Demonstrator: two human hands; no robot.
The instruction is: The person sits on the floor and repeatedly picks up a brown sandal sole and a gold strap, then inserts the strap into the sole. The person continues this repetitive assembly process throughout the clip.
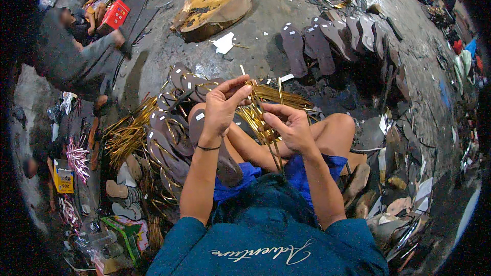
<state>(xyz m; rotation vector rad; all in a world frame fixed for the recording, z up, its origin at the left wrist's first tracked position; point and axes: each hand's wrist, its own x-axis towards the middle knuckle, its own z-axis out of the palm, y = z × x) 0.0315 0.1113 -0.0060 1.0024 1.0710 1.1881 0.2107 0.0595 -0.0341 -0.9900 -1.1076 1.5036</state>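
My left hand (222, 105) pinches the upper part of a thin gold strap (255, 92) between thumb and fingers. Lower on the same shiny strap, my right hand (290, 127) is closed, its thumb against the fingers. The strap's lower ends hang toward my lap. Against my left thigh leans a dark brown sandal sole (197, 129) with a white label. More brown sandals with gold straps (171, 135) are heaped to the left. Loose gold strips (125, 133) fan out beside them, and another bundle of gold strips (286, 96) lies just beyond my hands.
Brown soles (294, 51) stand in a curved row ahead to the right. A worn wooden block (220, 13) sits on the floor ahead. At the left, another person (76, 64) sits near a red box (114, 16). Scraps and soles (399, 207) are piled at my right.
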